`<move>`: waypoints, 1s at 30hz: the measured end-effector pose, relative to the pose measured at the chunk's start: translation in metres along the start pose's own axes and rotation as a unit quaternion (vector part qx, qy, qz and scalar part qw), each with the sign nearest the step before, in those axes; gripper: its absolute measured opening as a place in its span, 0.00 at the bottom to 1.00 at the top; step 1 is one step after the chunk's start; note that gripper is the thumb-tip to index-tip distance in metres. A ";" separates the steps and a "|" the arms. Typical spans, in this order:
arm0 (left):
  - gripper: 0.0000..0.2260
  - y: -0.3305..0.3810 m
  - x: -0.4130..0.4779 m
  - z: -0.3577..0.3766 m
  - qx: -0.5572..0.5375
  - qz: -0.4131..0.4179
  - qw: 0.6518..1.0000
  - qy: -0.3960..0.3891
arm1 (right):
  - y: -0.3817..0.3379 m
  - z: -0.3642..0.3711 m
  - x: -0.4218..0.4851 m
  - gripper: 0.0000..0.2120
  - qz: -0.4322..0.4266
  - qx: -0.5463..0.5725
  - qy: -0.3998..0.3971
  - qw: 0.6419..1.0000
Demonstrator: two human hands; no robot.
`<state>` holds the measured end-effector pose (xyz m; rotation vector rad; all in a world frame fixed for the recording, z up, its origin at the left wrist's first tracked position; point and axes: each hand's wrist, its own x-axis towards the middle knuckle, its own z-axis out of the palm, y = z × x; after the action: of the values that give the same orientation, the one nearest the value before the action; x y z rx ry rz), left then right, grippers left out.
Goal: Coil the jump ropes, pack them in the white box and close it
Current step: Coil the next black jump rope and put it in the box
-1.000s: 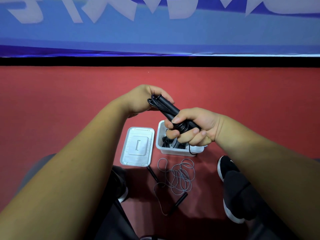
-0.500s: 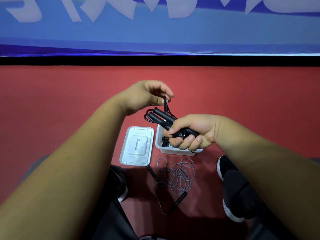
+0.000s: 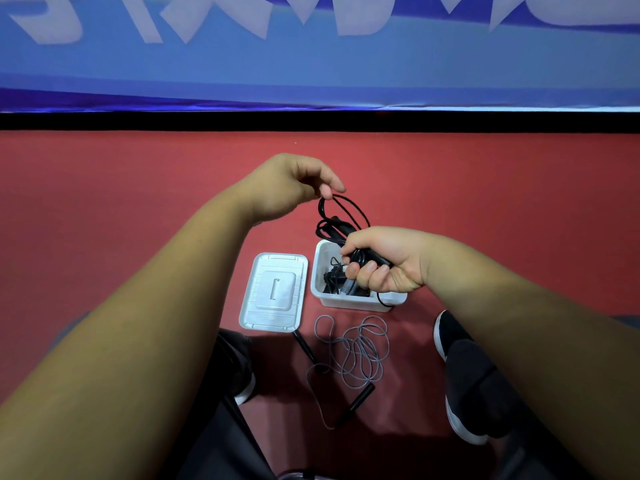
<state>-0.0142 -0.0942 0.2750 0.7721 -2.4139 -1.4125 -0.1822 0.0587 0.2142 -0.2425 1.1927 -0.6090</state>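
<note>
My right hand (image 3: 384, 259) grips the handles and bundled cord of a black jump rope (image 3: 334, 225) above the white box (image 3: 323, 292). My left hand (image 3: 291, 185) is raised above it and pinches a loop of that black cord at the fingertips. The open box sits on the red floor and holds another dark coiled rope. Its white lid (image 3: 273, 292) lies flat to the left of the box. A grey jump rope (image 3: 356, 351) with black handles lies loosely tangled on the floor in front of the box.
My two feet in black shoes (image 3: 464, 379) stand on either side of the grey rope, the left one half hidden under my arm. A blue banner with white shapes (image 3: 311, 50) runs along the far edge of the red floor.
My left hand has let go of the bundle's end, risen and now pinches one loop of cord. My right hand has sunk a little toward the box with the bundle.
</note>
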 end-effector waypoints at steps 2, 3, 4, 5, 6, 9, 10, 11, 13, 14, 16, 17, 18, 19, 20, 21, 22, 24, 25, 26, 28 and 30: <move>0.23 -0.004 0.000 0.000 0.033 -0.019 0.999 -0.026 | -0.001 -0.004 0.002 0.06 -0.008 0.009 0.016 1.000; 0.23 -0.006 0.000 0.001 0.055 -0.028 0.997 -0.039 | -0.002 -0.005 0.001 0.06 -0.011 0.013 0.019 1.000; 0.21 -0.009 0.000 0.002 0.079 -0.038 0.995 -0.045 | -0.004 -0.006 0.000 0.06 -0.015 0.018 0.021 0.999; 0.20 -0.010 0.000 0.003 0.101 -0.048 0.993 -0.046 | -0.005 -0.006 -0.001 0.06 -0.019 0.021 0.024 0.999; 0.17 -0.013 0.001 0.005 0.117 -0.056 0.991 -0.044 | -0.007 -0.006 -0.001 0.07 -0.026 0.020 0.028 0.999; 0.08 -0.019 0.004 0.010 0.112 -0.078 0.990 -0.028 | -0.010 -0.005 -0.001 0.08 -0.051 0.016 0.037 0.998; 0.06 -0.022 0.005 0.012 0.094 -0.094 0.991 -0.023 | -0.011 -0.005 0.000 0.09 -0.061 0.022 0.039 0.997; 0.06 -0.024 0.004 0.014 0.074 -0.112 0.991 -0.024 | -0.012 -0.004 0.001 0.09 -0.074 0.032 0.040 0.996; 0.06 -0.027 0.003 0.018 0.046 -0.138 0.988 -0.045 | -0.015 -0.005 -0.001 0.09 -0.103 0.054 0.042 0.992; 0.06 -0.028 0.003 0.019 0.042 -0.139 0.988 -0.057 | -0.017 -0.006 -0.002 0.09 -0.114 0.061 0.043 0.991; 0.07 -0.027 0.001 0.021 0.043 -0.126 0.989 -0.068 | -0.021 -0.008 -0.006 0.10 -0.129 0.060 0.046 0.989; 0.07 -0.025 0.001 0.021 0.037 -0.117 0.990 -0.071 | -0.022 -0.009 -0.008 0.10 -0.134 0.057 0.047 0.988; 0.08 -0.023 0.001 0.022 0.026 -0.111 0.991 -0.075 | -0.024 -0.010 -0.009 0.10 -0.140 0.055 0.046 0.988; 0.09 -0.022 0.001 0.022 0.012 -0.109 0.991 -0.078 | -0.024 -0.011 -0.011 0.10 -0.146 0.054 0.044 0.987; 0.10 -0.020 0.000 0.022 0.001 -0.107 0.991 -0.082 | -0.025 -0.011 -0.012 0.10 -0.151 0.051 0.044 0.986; 0.11 -0.017 0.000 0.022 -0.005 -0.107 0.990 -0.087 | -0.025 -0.010 -0.014 0.11 -0.156 0.047 0.045 0.986; 0.11 -0.014 -0.001 0.022 -0.007 -0.107 0.990 -0.089 | -0.026 -0.009 -0.016 0.11 -0.160 0.045 0.044 0.985; 0.10 -0.011 -0.002 0.022 -0.013 -0.107 0.991 -0.082 | -0.027 -0.008 -0.021 0.16 -0.172 0.046 0.035 0.983; 0.10 -0.010 -0.002 0.021 -0.021 -0.108 0.992 -0.070 | -0.027 -0.009 -0.024 0.18 -0.178 0.047 0.026 0.983; 0.10 -0.008 -0.002 0.020 -0.030 -0.109 0.992 -0.057 | -0.028 -0.009 -0.026 0.20 -0.183 0.047 0.018 0.982; 0.07 -0.004 -0.002 0.019 -0.025 -0.114 0.993 -0.027 | -0.030 -0.010 -0.031 0.23 -0.195 0.052 0.008 0.979; 0.04 0.003 -0.002 0.019 0.023 -0.118 0.993 0.011 | -0.029 -0.008 -0.031 0.26 -0.205 0.058 0.008 0.977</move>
<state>-0.0219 -0.0776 0.2681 1.1088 -2.4109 -1.4240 -0.2062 0.0535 0.2504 -0.3892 1.1255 -1.0392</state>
